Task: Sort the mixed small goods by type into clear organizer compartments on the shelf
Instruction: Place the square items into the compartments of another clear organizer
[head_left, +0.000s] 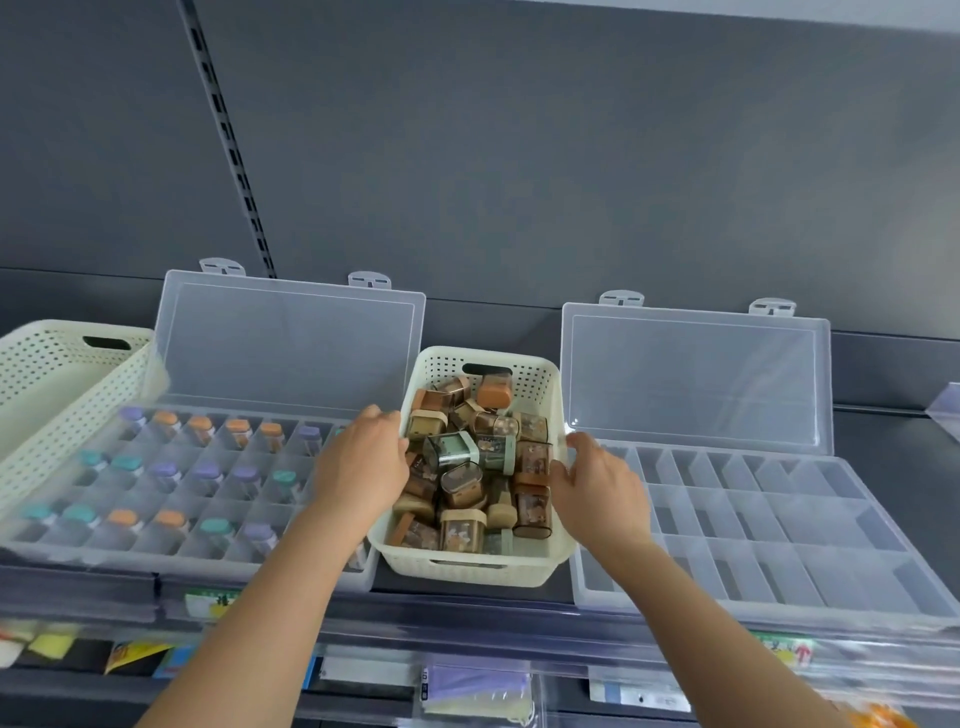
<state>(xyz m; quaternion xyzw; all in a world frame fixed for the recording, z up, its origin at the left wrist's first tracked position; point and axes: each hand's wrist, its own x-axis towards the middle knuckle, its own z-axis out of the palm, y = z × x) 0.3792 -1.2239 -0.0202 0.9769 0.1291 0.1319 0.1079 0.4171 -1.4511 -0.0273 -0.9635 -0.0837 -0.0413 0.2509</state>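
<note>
A cream perforated basket (470, 564) stands on the shelf between two clear organizers, heaped with several small boxes (470, 457) in brown, tan, green and orange. My left hand (361, 465) grips its left rim and my right hand (602, 491) rests against its right rim. The left organizer (171, 558) holds small jars with orange, purple and teal caps in its compartments, lid raised. The right organizer (769, 525) shows bare compartments, with its lid (696, 374) up.
An empty cream basket (57, 395) leans tilted over the left organizer's far left corner. The dark grey back wall rises behind the lids. Price labels and packaged goods hang below the shelf's front edge (467, 623).
</note>
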